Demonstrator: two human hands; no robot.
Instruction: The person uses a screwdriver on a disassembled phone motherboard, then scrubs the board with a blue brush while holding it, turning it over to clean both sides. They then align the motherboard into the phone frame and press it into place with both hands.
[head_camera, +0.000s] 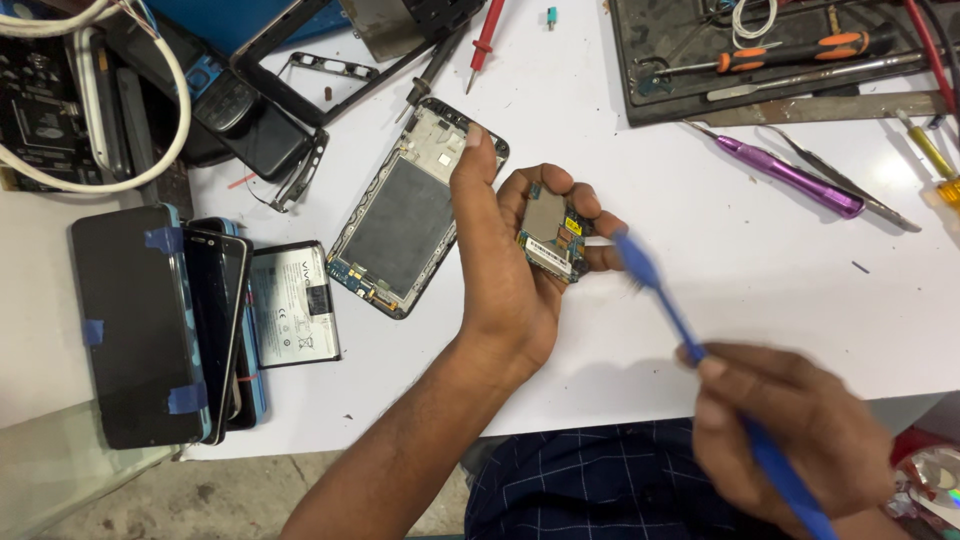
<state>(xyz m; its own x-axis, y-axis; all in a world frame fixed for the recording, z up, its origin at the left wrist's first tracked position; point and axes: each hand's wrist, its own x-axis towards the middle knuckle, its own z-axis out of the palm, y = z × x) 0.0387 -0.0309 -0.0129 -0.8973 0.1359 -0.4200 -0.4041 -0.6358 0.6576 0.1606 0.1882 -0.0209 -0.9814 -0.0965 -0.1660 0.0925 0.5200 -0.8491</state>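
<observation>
My left hand (510, 270) holds a small phone circuit board (552, 238) between thumb and fingers, above the white table (720, 290). My right hand (790, 430) grips a blue brush-like tool (690, 340), blurred by motion, whose tip (634, 262) sits just right of the board. An opened phone frame (405, 215) without its board lies flat just left of my left hand.
A battery (293, 305) and a stack of phones (165, 325) lie at the left. Cables and phone parts crowd the top left. A dark tray (780, 60) with screwdrivers sits top right; a purple tool (790, 175) and tweezers (850, 185) lie below it.
</observation>
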